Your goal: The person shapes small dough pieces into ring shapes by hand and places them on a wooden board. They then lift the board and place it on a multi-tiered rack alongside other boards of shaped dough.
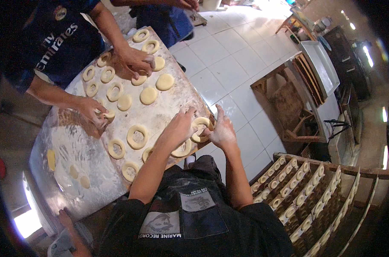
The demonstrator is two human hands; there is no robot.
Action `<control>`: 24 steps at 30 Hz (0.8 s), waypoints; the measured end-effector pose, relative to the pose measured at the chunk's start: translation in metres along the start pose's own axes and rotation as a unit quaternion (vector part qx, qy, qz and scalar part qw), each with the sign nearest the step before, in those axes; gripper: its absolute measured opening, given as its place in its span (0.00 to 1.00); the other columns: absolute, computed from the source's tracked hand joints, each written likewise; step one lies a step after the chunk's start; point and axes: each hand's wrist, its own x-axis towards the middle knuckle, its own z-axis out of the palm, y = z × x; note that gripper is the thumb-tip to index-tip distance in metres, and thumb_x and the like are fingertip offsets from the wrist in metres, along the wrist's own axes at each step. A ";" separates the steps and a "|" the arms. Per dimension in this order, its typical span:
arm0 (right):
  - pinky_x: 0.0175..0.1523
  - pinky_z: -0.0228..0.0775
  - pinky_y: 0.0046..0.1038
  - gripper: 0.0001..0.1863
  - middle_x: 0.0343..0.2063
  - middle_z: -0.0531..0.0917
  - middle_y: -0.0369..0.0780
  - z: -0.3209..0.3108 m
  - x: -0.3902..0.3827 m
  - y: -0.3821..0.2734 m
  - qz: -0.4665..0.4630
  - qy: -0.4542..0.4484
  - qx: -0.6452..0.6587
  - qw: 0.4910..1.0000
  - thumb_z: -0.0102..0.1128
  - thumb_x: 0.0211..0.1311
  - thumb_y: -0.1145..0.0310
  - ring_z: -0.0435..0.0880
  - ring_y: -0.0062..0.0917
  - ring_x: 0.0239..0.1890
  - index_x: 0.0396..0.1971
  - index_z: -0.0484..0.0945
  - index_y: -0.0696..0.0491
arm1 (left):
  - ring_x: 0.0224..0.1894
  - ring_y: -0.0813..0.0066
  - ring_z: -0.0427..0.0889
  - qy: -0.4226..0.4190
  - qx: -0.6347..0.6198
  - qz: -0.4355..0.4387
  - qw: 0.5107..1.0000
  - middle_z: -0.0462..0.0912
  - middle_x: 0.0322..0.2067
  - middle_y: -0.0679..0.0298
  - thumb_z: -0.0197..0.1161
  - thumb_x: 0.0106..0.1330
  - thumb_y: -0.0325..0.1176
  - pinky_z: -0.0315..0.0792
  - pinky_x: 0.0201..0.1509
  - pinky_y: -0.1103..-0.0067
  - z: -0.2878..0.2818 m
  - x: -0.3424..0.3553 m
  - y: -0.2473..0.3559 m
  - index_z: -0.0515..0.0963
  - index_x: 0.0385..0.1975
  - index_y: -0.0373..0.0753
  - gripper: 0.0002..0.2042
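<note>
A ring of pale dough (200, 128) lies at the near right edge of the floured work board (177, 100), and both of the person's hands are on it. The left hand (178, 127) rests on the ring's left side with its fingers spread flat and loose, pressing down rather than pinching. The right hand (221, 130), dusted white with flour, meets the ring's right side; its thumb and first fingers curl lightly against the rim while one finger points up and away. Neither hand closes fully around the dough.

Just near of the left hand lies another dough ring (182, 150), partly under the wrist. Further left on the board are more rings (137, 136) and, toward the far side, uncut flat rounds (148, 95).

Across the board, at its far left, a second person's hands work: one (136, 61) presses on a piece of dough, the other (90, 109) rests on a ring.

To the near right stands a wooden rack (314, 201) with rows of dough rings. White floor tiles (228, 64) lie beyond the board.
</note>
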 end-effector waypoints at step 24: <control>0.50 0.72 0.42 0.24 0.35 0.83 0.53 0.313 -0.155 -0.380 -0.591 -0.191 -0.068 0.781 0.57 0.60 0.55 0.82 0.47 0.42 0.48 0.75 0.59 | 0.42 0.43 0.81 0.485 -0.190 -0.516 0.679 0.82 0.35 0.42 0.56 0.66 0.34 0.74 0.46 0.59 -0.017 -0.421 -0.230 0.71 0.49 0.33 0.16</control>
